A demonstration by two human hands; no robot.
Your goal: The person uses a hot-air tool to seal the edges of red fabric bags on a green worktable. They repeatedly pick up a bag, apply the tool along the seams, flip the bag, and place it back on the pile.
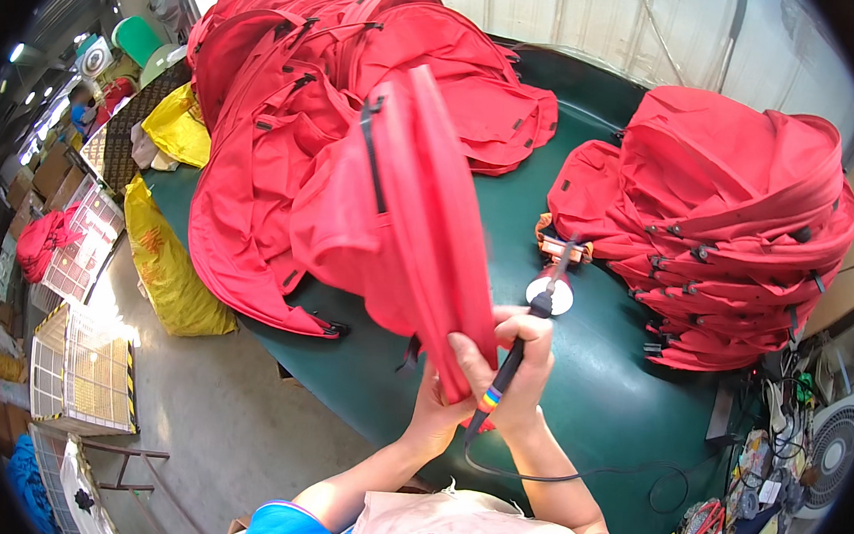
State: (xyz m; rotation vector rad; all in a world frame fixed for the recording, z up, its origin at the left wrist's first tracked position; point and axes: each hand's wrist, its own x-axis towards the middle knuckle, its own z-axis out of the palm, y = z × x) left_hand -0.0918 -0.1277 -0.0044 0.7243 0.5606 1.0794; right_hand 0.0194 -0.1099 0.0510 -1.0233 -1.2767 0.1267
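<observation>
My left hand (432,410) is closed around the lower end of a red fabric piece (422,206) with a padded edge and a black strip. The piece is raised above the table and slightly smeared by motion. In my right hand (527,370) is a soldering iron (505,376) with a black handle and a rainbow band, its metal tip pointing up and away. The thumb of that hand also presses on the fabric's edge. A black cord (581,477) runs from the iron to the right. Beyond the tip stands a small round white-topped object (550,295).
Red fabric pieces lie in a large heap (277,135) at the far left and a stack (721,230) at the right of the green table (587,400). Yellow bags (171,267) and a wire cage (86,371) stand left. A fan (836,455) is at the right.
</observation>
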